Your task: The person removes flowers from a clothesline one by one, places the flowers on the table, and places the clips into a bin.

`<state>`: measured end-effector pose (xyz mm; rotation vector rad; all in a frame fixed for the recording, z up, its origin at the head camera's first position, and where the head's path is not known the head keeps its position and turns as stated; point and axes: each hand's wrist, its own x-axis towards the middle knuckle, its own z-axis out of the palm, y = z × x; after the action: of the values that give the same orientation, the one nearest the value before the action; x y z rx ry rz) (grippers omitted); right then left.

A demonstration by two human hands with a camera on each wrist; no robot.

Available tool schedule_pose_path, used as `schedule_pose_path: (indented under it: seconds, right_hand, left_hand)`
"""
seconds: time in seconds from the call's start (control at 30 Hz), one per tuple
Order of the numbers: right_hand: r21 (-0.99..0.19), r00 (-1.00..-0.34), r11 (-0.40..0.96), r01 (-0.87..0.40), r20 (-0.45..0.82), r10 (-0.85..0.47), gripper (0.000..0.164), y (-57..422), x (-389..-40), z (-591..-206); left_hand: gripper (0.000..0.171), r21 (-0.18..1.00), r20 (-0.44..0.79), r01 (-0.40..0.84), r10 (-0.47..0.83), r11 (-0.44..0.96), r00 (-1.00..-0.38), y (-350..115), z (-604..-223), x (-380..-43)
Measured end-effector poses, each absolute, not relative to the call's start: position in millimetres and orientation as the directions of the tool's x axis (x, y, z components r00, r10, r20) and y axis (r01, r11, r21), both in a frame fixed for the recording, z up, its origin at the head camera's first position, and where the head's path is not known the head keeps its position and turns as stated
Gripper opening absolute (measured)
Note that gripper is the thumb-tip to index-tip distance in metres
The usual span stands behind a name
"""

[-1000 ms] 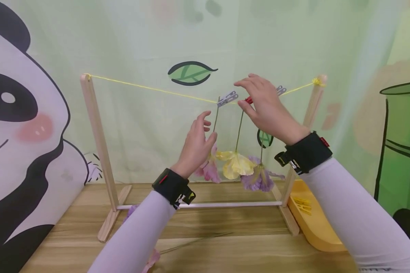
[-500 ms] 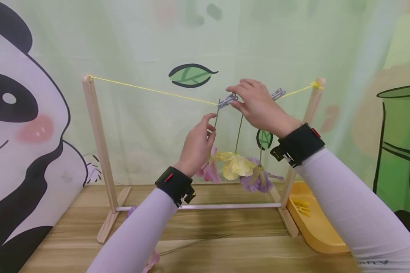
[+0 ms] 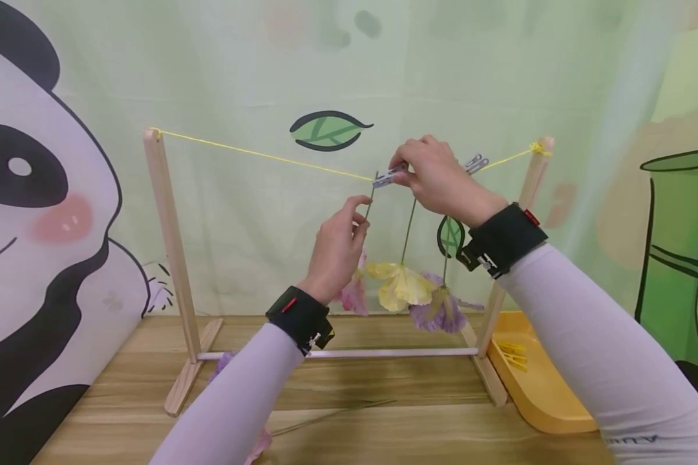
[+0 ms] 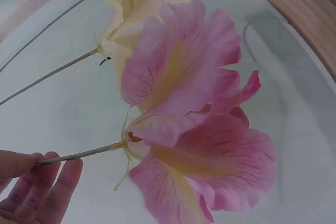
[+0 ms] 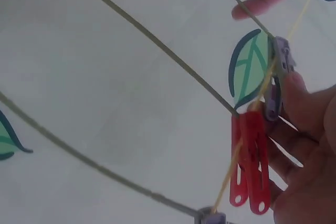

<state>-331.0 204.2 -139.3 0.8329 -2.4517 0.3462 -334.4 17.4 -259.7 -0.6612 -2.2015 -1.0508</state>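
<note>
My left hand (image 3: pixel 337 252) pinches the green stem (image 4: pixel 84 154) of a pink artificial flower (image 4: pixel 210 156), which hangs upside down. Thumb and fingertips meet on the stem in the left wrist view. My right hand (image 3: pixel 433 173) grips a grey clothespin (image 3: pixel 386 177) at the top of that stem, on a yellow string (image 3: pixel 267 155). Beside it a red clothespin (image 5: pixel 252 161) holds the stem of a yellow flower (image 3: pixel 404 287). Further right, a second grey clothespin (image 3: pixel 475 164) holds a purple flower (image 3: pixel 442 311).
Two wooden posts (image 3: pixel 173 245) carry the string, joined low down by a white rod (image 3: pixel 395 353). A yellow tray (image 3: pixel 549 400) with yellow clothespins (image 3: pixel 513 355) stands at right. Another pink flower (image 3: pixel 260 445) and a purple one (image 3: pixel 223 363) lie partly behind my left forearm.
My right hand has moved left and down from beside the red clothespin onto the grey one. The left hand has moved slightly right to the pink flower's stem and closed its fingertips on it.
</note>
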Motion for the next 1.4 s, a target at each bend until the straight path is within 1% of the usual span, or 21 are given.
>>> schedule_pose_path:
  seconds: [0.13, 0.2, 0.3, 0.4, 0.47, 0.67, 0.77, 0.9, 1.0, 1.1, 1.23, 1.4]
  right_hand:
    - [-0.13, -0.669, 0.766, -0.629, 0.592, -0.449, 0.009, 205, -333, -142]
    - [-0.147, -0.655, 0.762, -0.631, 0.628, -0.421, 0.007, 206, -333, -143]
    - [-0.174, -0.614, 0.746, -0.643, 0.7, -0.366, 0.006, 209, -334, -145]
    - [-0.197, -0.558, 0.723, -0.662, 0.774, -0.3, 0.006, 211, -335, -145]
    - [-0.212, -0.533, 0.711, -0.67, 0.805, -0.263, 0.006, 212, -335, -145]
    - [-0.245, -0.508, 0.699, -0.672, 0.839, -0.195, 0.006, 215, -334, -153]
    - [-0.242, -0.493, 0.695, -0.677, 0.851, -0.183, 0.006, 217, -336, -155]
    - [-0.235, -0.452, 0.679, -0.696, 0.878, -0.159, 0.006, 220, -334, -154]
    - [-0.233, -0.428, 0.674, -0.701, 0.893, -0.137, 0.007, 224, -333, -155]
    - [-0.232, -0.43, 0.681, -0.695, 0.893, -0.135, 0.008, 227, -331, -157]
    - [-0.218, -0.437, 0.68, -0.7, 0.884, -0.167, 0.01, 228, -328, -162]
    - [-0.217, -0.447, 0.657, -0.722, 0.871, -0.204, 0.018, 228, -325, -169]
  left_hand:
    - [0.038, 0.488, 0.709, 0.657, 0.177, 0.575, -0.682, 20, -260, -333]
    - [0.038, 0.478, 0.718, 0.659, 0.175, 0.58, -0.674, 20, -261, -332]
    - [0.038, 0.481, 0.726, 0.659, 0.159, 0.578, -0.669, 20, -260, -331]
    - [0.038, 0.492, 0.726, 0.663, 0.154, 0.564, -0.67, 20, -259, -330]
    - [0.038, 0.487, 0.731, 0.674, 0.163, 0.555, -0.663, 20, -259, -328]
    - [0.039, 0.427, 0.753, 0.712, 0.216, 0.558, -0.621, 22, -267, -322]
    - [0.039, 0.414, 0.766, 0.712, 0.204, 0.567, -0.609, 21, -271, -321]
    - [0.039, 0.411, 0.778, 0.712, 0.189, 0.569, -0.6, 20, -271, -322]
    - [0.039, 0.418, 0.774, 0.712, 0.189, 0.564, -0.604, 18, -271, -322]
    - [0.039, 0.432, 0.771, 0.711, 0.182, 0.555, -0.61, 15, -273, -321]
    - [0.038, 0.444, 0.768, 0.711, 0.177, 0.546, -0.616, 11, -275, -319]
    - [0.035, 0.451, 0.768, 0.711, 0.172, 0.539, -0.617, 8, -279, -317]
